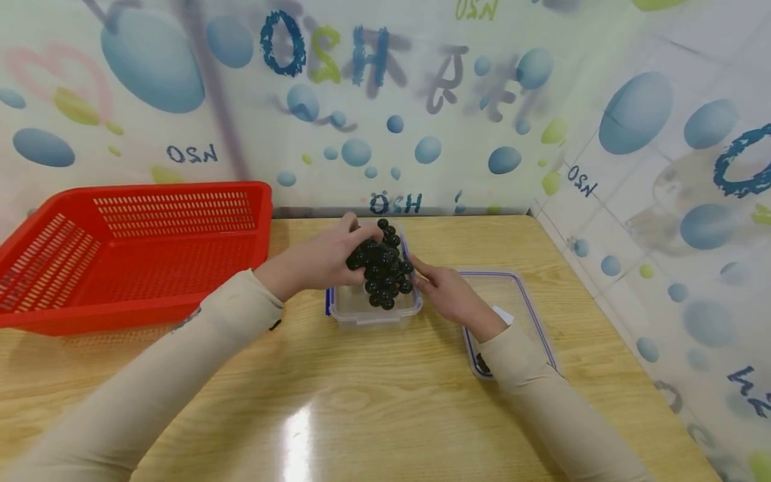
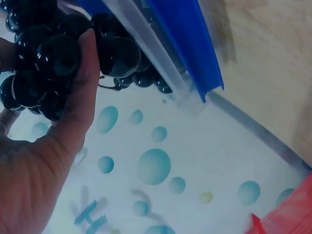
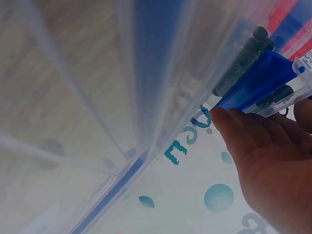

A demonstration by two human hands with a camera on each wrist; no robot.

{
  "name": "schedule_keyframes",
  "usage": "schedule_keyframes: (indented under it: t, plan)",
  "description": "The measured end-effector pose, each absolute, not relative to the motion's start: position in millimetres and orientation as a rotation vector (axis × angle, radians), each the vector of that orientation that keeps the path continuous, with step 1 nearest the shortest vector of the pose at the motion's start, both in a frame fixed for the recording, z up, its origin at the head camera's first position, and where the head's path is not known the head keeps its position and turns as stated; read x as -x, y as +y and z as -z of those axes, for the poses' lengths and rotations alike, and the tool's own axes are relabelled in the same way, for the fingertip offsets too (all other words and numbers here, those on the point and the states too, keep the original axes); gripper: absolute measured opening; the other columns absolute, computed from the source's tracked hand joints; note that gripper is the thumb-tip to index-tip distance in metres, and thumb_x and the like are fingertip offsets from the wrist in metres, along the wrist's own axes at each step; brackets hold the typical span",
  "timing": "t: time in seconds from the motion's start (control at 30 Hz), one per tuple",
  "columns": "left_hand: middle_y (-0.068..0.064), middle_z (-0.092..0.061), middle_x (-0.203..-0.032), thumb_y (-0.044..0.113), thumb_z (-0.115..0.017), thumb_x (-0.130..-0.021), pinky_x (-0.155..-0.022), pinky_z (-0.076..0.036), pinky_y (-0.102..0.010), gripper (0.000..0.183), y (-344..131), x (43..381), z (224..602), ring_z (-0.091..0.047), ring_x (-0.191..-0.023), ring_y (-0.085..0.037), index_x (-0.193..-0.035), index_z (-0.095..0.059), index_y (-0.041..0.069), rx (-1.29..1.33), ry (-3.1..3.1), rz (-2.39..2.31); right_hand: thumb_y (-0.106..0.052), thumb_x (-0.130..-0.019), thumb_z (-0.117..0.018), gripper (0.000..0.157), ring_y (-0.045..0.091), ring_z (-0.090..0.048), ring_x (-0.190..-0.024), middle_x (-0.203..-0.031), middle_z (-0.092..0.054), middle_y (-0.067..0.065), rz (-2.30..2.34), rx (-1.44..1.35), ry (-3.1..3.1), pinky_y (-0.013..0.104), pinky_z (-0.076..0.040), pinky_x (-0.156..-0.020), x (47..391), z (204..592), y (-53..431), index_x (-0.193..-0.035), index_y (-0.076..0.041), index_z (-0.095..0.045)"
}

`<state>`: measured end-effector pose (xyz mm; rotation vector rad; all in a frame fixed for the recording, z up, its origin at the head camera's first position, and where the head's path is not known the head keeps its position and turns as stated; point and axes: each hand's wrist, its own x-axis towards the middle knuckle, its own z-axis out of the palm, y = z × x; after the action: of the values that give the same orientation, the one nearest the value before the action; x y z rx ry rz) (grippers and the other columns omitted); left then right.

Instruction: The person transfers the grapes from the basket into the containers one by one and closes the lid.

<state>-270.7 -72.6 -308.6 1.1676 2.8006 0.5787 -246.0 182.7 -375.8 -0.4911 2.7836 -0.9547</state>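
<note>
My left hand [image 1: 325,258] grips a bunch of dark grapes [image 1: 385,268] over a clear plastic container [image 1: 367,314] with blue side latches. In the left wrist view, the thumb presses against the grapes [image 2: 58,56], and part of the bunch hangs behind the container's wall. My right hand [image 1: 448,294] holds the container's right side near the rim, fingertips close to some of the grapes. From the right wrist, its fingers [image 3: 258,131] lie along the outside by a blue latch [image 3: 263,78], with the thumb partly cut off by the frame edge.
A red perforated basket [image 1: 181,254] stands at the left. Under my right forearm is another clear container [image 1: 500,288] with a blue-lined rim, a white slip [image 1: 502,314] and something dark in it. Patterned walls [image 1: 385,147] border the wooden table [image 1: 361,402] behind and right.
</note>
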Motion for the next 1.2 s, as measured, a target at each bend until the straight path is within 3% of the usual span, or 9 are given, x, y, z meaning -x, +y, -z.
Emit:
schedule_keyframes:
  t: [0.03, 0.1, 0.2, 0.37, 0.5, 0.63, 0.83, 1.07, 1.2]
  plan:
    - [-0.013, -0.040, -0.112, 0.015, -0.069, -0.087, -0.083, -0.053, -0.042, 0.050, -71.2, 270.6, 311.2, -0.055, -0.094, -0.029, -0.131, -0.047, 0.017, -1.178, 2.796, -0.581, -0.025, -0.106, -0.044, 0.051, 0.021, -0.052, -0.063, -0.088, -0.063, 0.018, 0.938, 0.493, 2.792, 0.040, -0.047, -0.073, 246.4, 375.7, 182.6, -0.154, -0.017, -0.031]
    - [-0.012, -0.041, -0.111, 0.014, -0.070, -0.087, -0.084, -0.051, -0.042, 0.048, -68.3, 271.1, 316.2, -0.051, -0.097, -0.028, -0.130, -0.047, 0.018, -1.191, 2.791, -0.593, -0.024, -0.106, -0.044, 0.050, 0.019, -0.033, -0.051, -0.071, -0.052, 0.012, 0.930, 0.477, 2.788, 0.039, -0.041, -0.063, 246.9, 375.4, 182.2, -0.155, -0.018, -0.031]
    - [-0.013, -0.042, -0.112, 0.013, -0.071, -0.087, -0.083, -0.050, -0.042, 0.047, -64.1, 272.3, 323.7, -0.049, -0.098, -0.028, -0.128, -0.048, 0.018, -1.208, 2.771, -0.600, -0.021, -0.106, -0.044, 0.050, 0.015, -0.031, -0.050, -0.072, -0.054, 0.010, 0.910, 0.456, 2.798, 0.037, -0.039, -0.059, 247.5, 375.0, 181.7, -0.155, -0.019, -0.031]
    - [-0.016, -0.041, -0.121, 0.010, -0.073, -0.088, -0.082, -0.052, -0.042, 0.049, -58.9, 274.0, 333.8, -0.053, -0.096, -0.028, -0.129, -0.048, 0.017, -1.235, 2.733, -0.546, -0.018, -0.106, -0.044, 0.051, 0.017, -0.032, -0.051, -0.081, -0.059, 0.014, 0.902, 0.435, 2.783, 0.037, -0.039, -0.058, 246.8, 375.5, 181.8, -0.155, -0.020, -0.030]
    - [-0.015, -0.041, -0.123, 0.007, -0.073, -0.088, -0.082, -0.053, -0.040, 0.050, -58.2, 274.3, 337.9, -0.055, -0.096, -0.027, -0.130, -0.048, 0.015, -1.254, 2.719, -0.529, -0.018, -0.106, -0.044, 0.050, 0.018, -0.035, -0.053, -0.105, -0.065, 0.018, 0.907, 0.429, 2.795, 0.037, -0.041, -0.062, 245.7, 375.6, 182.1, -0.154, -0.020, -0.032]
    - [-0.013, -0.043, -0.118, 0.005, -0.073, -0.088, -0.080, -0.054, -0.039, 0.048, -59.8, 273.4, 341.5, -0.057, -0.091, -0.026, -0.130, -0.050, 0.014, -1.304, 2.711, -0.504, -0.018, -0.106, -0.043, 0.049, 0.018, -0.034, -0.053, -0.106, -0.064, 0.022, 0.904, 0.419, 2.799, 0.038, -0.041, -0.060, 245.7, 375.3, 181.9, -0.154, -0.021, -0.033]
    - [-0.010, -0.048, -0.116, 0.004, -0.071, -0.089, -0.085, -0.053, -0.039, 0.046, -63.6, 270.6, 347.8, -0.058, -0.092, -0.026, -0.131, -0.053, 0.014, -1.342, 2.754, -0.439, -0.016, -0.105, -0.044, 0.049, 0.020, -0.037, -0.055, -0.135, -0.055, 0.022, 0.906, 0.445, 2.806, 0.038, -0.042, -0.065, 247.6, 375.1, 180.4, -0.153, -0.019, -0.034]
    - [-0.008, -0.052, -0.112, 0.005, -0.071, -0.089, -0.086, -0.053, -0.039, 0.043, -66.4, 264.7, 357.1, -0.058, -0.094, -0.025, -0.128, -0.054, 0.015, -1.427, 2.826, -0.388, -0.014, -0.105, -0.043, 0.050, 0.021, -0.037, -0.055, -0.139, -0.051, 0.021, 0.897, 0.440, 2.802, 0.038, -0.042, -0.062, 248.3, 373.4, 179.5, -0.154, -0.020, -0.033]
    - [-0.008, -0.054, -0.111, 0.008, -0.070, -0.090, -0.086, -0.052, -0.040, 0.040, -66.1, 263.2, 358.1, -0.057, -0.094, -0.027, -0.127, -0.055, 0.013, -1.455, 2.837, -0.339, -0.015, -0.105, -0.044, 0.050, 0.025, -0.053, -0.075, -0.145, -0.045, 0.018, 0.903, 0.433, 2.800, 0.041, -0.044, -0.076, 248.1, 373.8, 179.1, -0.153, -0.021, -0.033]
